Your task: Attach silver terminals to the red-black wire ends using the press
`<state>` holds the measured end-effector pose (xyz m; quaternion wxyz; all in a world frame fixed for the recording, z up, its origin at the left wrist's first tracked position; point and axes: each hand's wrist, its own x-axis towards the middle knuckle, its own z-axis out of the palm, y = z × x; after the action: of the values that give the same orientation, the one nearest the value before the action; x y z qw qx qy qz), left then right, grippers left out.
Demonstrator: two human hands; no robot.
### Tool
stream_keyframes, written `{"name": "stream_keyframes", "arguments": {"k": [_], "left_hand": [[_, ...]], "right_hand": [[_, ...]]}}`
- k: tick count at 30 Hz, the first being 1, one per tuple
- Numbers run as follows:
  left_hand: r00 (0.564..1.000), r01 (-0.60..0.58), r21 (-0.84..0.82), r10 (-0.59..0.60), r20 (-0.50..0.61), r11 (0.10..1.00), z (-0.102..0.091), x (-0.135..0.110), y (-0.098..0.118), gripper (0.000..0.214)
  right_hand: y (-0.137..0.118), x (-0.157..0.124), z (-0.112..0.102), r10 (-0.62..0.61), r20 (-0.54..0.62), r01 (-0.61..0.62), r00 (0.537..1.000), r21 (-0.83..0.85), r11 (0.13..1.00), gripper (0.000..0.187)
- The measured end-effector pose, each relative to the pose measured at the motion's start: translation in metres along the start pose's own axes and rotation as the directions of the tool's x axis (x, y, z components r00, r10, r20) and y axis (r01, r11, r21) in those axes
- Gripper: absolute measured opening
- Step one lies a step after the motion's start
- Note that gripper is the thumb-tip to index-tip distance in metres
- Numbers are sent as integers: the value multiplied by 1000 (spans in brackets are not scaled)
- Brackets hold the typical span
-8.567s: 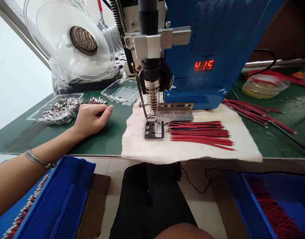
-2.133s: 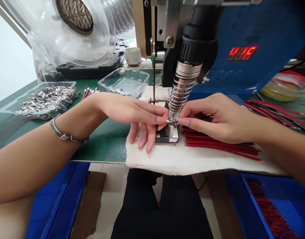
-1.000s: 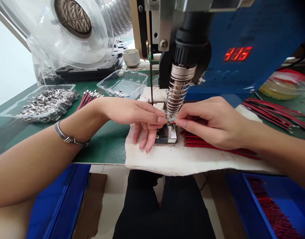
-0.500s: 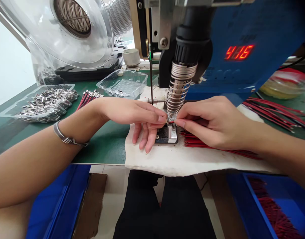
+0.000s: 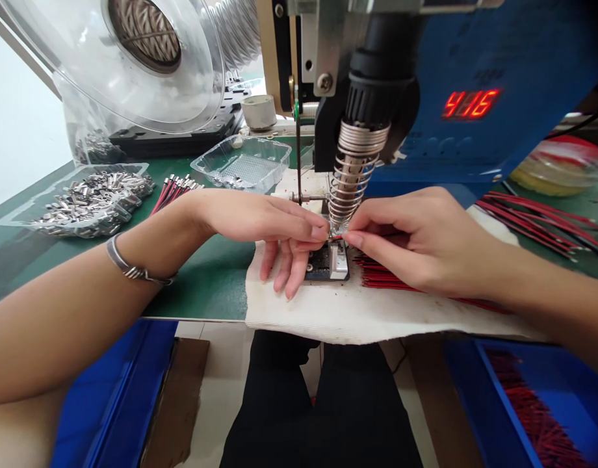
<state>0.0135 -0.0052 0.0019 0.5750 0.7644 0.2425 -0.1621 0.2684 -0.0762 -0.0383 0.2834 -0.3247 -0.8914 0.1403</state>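
Below the spring-wrapped soldering iron (image 5: 353, 162) of a blue machine, my two hands nearly meet. My left hand (image 5: 284, 227) pinches with thumb and forefinger at the iron's tip, its other fingers hanging down; what it pinches is hidden or too small to name. From the right, my right hand (image 5: 406, 237) is closed on a short red wire (image 5: 338, 237), of which only a bit shows between the hands. Under them stands a small black fixture with a metal block (image 5: 338, 261). A bundle of red and black wires (image 5: 381, 276) lies beneath my right hand.
A clear tray of small metal connectors (image 5: 91, 205) sits at left, near wires with metal ends (image 5: 175, 190). Another clear tray (image 5: 245, 162) is behind my left hand. The machine's display (image 5: 472, 104) reads 416. A blue bin (image 5: 504, 396) at lower right holds red wires.
Both hands keep the same pinch at the iron's tip. Only the whole view has shifted very slightly.
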Motion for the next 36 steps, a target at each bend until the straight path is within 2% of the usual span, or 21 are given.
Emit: {"name": "stream_keyframes", "arguments": {"k": [15, 22, 27, 36], "left_hand": [[1000, 6, -70, -7, -14, 997, 1, 2, 0, 46], [999, 42, -52, -43, -19, 998, 0, 2, 1, 41], [1000, 27, -67, -27, -11, 997, -1, 2, 0, 42], [1000, 26, -49, -26, -1, 998, 0, 0, 0, 44]], "right_hand": [[-3, 0, 0, 17, -4, -17, 1000, 7, 1000, 29], [-5, -1, 0, 47, 0, -47, 999, 12, 999, 26], [-6, 0, -1, 91, 27, -91, 996, 16, 996, 26], [-6, 1, -1, 88, 23, -88, 996, 21, 996, 24]]}}
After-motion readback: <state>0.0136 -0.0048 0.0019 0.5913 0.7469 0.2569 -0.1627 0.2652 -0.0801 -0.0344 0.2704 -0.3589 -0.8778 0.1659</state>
